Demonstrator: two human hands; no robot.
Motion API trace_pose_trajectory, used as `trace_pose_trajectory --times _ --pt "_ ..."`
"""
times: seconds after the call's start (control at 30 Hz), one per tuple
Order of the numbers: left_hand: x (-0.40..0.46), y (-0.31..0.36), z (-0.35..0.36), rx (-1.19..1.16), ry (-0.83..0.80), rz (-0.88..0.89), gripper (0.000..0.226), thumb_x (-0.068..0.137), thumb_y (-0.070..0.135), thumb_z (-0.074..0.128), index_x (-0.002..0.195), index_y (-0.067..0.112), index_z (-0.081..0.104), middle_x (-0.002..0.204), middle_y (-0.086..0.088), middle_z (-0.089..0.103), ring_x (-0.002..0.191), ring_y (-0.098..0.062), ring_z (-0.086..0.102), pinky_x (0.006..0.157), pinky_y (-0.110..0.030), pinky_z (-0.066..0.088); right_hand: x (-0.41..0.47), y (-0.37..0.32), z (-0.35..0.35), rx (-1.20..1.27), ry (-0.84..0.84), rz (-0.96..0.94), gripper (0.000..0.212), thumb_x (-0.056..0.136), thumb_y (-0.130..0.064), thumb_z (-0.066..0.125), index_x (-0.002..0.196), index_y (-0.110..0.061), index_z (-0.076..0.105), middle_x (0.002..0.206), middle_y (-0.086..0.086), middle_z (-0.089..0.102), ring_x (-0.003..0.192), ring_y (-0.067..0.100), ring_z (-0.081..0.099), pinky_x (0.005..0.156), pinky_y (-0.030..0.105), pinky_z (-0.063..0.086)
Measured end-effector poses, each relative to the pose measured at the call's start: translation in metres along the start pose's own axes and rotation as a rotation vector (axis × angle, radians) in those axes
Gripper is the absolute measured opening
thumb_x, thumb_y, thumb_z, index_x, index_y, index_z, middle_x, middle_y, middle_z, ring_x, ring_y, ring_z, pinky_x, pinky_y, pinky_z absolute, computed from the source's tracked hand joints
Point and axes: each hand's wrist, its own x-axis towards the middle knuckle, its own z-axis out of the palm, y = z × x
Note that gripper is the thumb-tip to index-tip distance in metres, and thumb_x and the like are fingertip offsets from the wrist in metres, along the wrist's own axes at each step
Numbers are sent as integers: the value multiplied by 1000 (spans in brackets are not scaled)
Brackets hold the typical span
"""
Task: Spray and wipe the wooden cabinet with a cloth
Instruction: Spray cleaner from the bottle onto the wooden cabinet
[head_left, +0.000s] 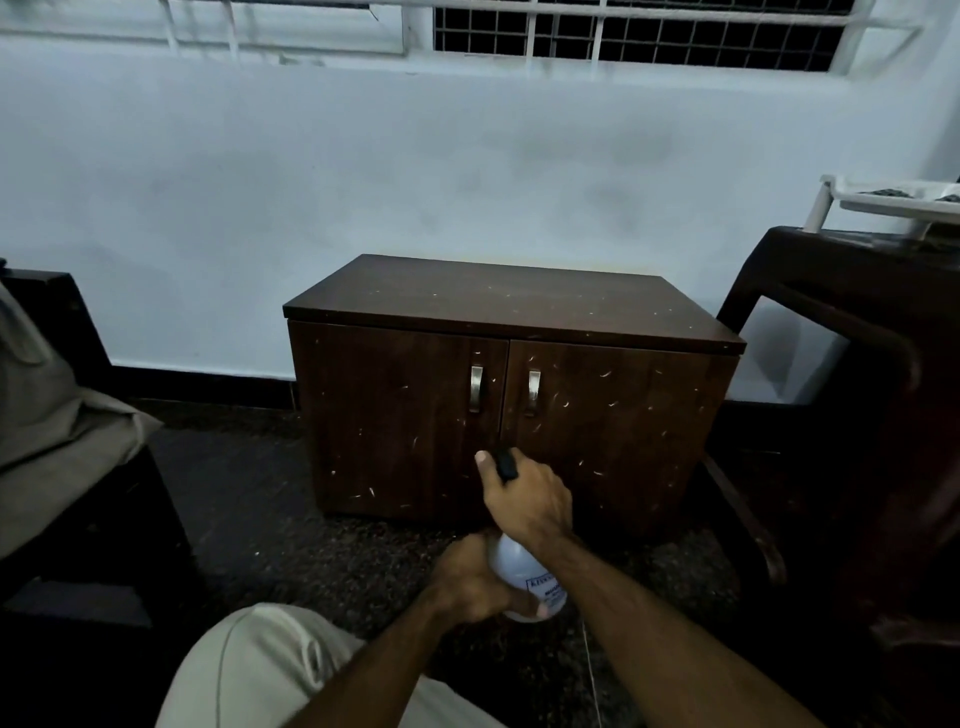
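Cabinet: a low dark-brown wooden cabinet with two doors and two metal handles stands on the dark floor against the pale wall; small pale flecks dot its top and both doors
Spray bottle: a white plastic spray bottle with a black trigger head is held in front of the cabinet's lower middle, head pointing toward the doors; a printed label shows on its body, too small to read
Right hand: the right hand grasps the black head of the bottle, thumb stretched forward along the top
Left hand: the left hand curls around the lower body of the bottle from the left side
Cloth: cannot tell where it is
Surroundings: a dark wooden chair stands to the right of the cabinet; a grey cushion lies at the left edge; a barred window runs above the wall
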Motion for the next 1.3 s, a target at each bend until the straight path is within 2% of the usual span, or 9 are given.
trace_pose_trajectory --times 0.1,0.27,0.37,0.43,0.7,0.9,1.03,1.13,1.3 --pt "9 7 5 38 37 39 108 35 63 91 134 35 57 127 20 65 115 -4 63 99 -32 54 1 14 -15 66 96 54 39 99 -63 41 94 -29 61 71 -12 60 72 8 59 74 29 44" --pt "22 35 17 45 -43 127 98 39 58 92 129 36 59 119 20 67 109 -3 65 93 -31 57 5 34 -42 36 224 129 47 99 -62 40 92 -24 67 77 -7 67 83 18 68 80 36 52" --pt "27 56 27 48 -87 166 89 46 51 94 126 34 60 117 21 66 107 -4 64 92 -29 57 6 42 -63 -7 280 167 45 100 -59 43 93 -22 69 77 -7 64 86 20 66 75 32 44" --pt "31 64 31 43 -89 185 88 48 49 95 126 35 59 116 21 65 109 -5 64 93 -30 57 6 47 -72 7 274 169 47 99 -61 43 99 -21 69 83 -3 69 90 23 67 77 33 46" --pt "39 102 48 59 -112 241 88 39 65 91 118 37 64 109 19 72 99 -2 69 86 -34 61 9 59 -116 -42 381 221 53 97 -65 41 88 -21 69 83 2 73 86 26 70 81 39 56" --pt "39 147 47 100 -127 296 87 40 61 91 118 35 65 108 18 73 98 -1 69 86 -33 62 4 67 -165 128 406 294 51 93 -69 46 106 -25 70 96 -2 71 101 26 67 90 40 53" --pt "41 180 43 141 -66 332 86 39 66 89 116 36 65 106 17 72 95 -3 69 84 -35 62 -9 65 -211 134 397 250 36 89 -64 59 101 -30 62 87 -9 63 95 22 66 80 34 50" --pt "40 221 36 168 -22 393 84 42 67 88 116 35 65 104 16 72 93 -5 69 83 -36 61 -15 53 -258 59 413 202 35 85 -62 67 96 -29 62 82 -9 63 89 22 66 78 36 55" --pt "34 293 19 106 104 522 80 47 69 86 115 35 64 105 16 71 94 -9 68 81 -32 58 -3 16 -339 -36 516 106 46 80 -62 72 110 -27 73 103 0 77 100 24 70 86 36 56"
